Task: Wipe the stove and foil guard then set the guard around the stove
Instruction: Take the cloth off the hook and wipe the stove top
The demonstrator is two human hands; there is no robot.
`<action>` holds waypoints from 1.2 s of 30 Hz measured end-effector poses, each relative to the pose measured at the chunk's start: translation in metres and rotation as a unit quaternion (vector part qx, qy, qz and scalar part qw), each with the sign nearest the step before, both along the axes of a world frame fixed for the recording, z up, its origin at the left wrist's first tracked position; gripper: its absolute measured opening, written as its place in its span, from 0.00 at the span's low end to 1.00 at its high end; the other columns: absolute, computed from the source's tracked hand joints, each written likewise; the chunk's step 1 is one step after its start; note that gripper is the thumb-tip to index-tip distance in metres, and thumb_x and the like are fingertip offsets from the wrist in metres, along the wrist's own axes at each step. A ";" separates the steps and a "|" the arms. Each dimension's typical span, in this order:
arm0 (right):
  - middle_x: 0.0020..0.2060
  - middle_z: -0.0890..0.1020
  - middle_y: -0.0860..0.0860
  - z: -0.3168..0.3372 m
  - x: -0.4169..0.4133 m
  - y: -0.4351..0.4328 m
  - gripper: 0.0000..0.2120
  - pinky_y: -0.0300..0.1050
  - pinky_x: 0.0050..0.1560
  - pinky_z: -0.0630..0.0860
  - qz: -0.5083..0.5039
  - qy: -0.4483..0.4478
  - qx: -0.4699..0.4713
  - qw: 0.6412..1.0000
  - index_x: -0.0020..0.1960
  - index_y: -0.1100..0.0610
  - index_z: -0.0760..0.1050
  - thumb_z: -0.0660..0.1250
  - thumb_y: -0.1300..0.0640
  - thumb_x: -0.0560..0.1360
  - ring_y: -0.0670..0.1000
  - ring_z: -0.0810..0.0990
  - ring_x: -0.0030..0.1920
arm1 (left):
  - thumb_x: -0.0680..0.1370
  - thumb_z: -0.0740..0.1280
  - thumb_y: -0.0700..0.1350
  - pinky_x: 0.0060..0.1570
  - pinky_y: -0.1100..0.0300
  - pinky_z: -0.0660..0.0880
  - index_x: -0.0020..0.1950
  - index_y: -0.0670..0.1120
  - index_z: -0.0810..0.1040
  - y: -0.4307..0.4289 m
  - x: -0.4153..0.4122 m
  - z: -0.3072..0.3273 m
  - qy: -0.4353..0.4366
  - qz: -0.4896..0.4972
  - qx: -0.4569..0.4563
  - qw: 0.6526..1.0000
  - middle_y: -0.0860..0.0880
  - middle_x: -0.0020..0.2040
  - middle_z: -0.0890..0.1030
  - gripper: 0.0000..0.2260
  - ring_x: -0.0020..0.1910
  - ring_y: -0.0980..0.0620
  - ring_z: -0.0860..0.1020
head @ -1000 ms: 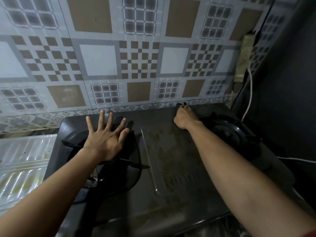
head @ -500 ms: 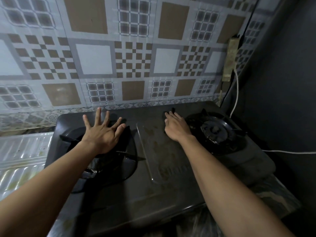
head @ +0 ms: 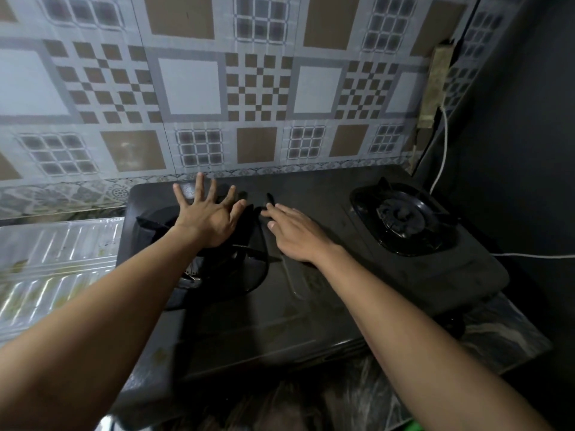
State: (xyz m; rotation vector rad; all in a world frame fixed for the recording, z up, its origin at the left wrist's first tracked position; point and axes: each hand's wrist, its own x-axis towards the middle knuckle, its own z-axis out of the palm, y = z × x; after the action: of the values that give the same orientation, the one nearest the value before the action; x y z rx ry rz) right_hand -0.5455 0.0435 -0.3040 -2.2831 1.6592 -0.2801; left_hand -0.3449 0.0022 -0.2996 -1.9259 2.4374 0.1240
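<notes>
At nine o'clock, a ribbed, shiny foil guard [head: 53,262] lies flat on the counter just beside the left edge of the stove [head: 326,309]. The stove is a dark, smooth-topped two-burner unit, smudged with pale stains on its middle panel, standing against a wall of patterned tiles [head: 193,88] at twelve o'clock. The left hand [head: 209,216] lies palm down with fingers spread wide over the left burner [head: 217,269], pressing on what looks like a dark cloth [head: 249,219], hard to make out against the black metal. Just beside it at about one o'clock, the right hand [head: 295,234] rests flat on the stove's middle panel, fingers loosely together and extended, fingertips touching the dark cloth's edge; neither hand clasps anything. At two o'clock, the round right burner [head: 401,217] with pronged black pan supports sits bare. A white cable [head: 443,150] hangs down the dark side wall.
</notes>
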 end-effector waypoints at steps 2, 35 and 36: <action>0.78 0.61 0.50 -0.002 -0.002 0.010 0.21 0.48 0.77 0.52 0.010 0.000 0.001 1.000 0.77 0.55 0.62 0.51 0.54 0.85 0.50 0.56 0.79 | 0.82 0.41 0.61 0.68 0.27 0.34 0.81 0.51 0.46 0.004 -0.003 0.004 0.030 0.008 -0.014 0.999 0.43 0.81 0.43 0.29 0.77 0.38 0.34; 0.79 0.56 0.59 0.002 -0.085 0.086 0.24 0.50 0.77 0.49 -0.238 0.051 0.021 0.970 0.79 0.61 0.54 0.49 0.57 0.84 0.55 0.53 0.79 | 0.81 0.39 0.63 0.68 0.28 0.33 0.81 0.50 0.41 0.057 -0.020 -0.007 0.063 -0.020 -0.003 0.998 0.49 0.81 0.36 0.32 0.78 0.41 0.33; 0.79 0.56 0.58 0.002 -0.078 0.081 0.24 0.49 0.77 0.48 -0.226 0.052 0.015 0.973 0.79 0.61 0.54 0.49 0.57 0.84 0.54 0.53 0.79 | 0.81 0.39 0.63 0.68 0.27 0.33 0.80 0.50 0.40 0.059 -0.019 -0.006 0.061 -0.015 0.003 0.998 0.49 0.81 0.36 0.31 0.78 0.41 0.33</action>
State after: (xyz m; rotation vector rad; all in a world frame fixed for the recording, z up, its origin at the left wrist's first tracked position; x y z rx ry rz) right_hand -0.6238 0.1244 -0.3023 -1.9005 2.2112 -0.2341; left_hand -0.3644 0.0612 -0.3060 -1.9347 2.5369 0.2553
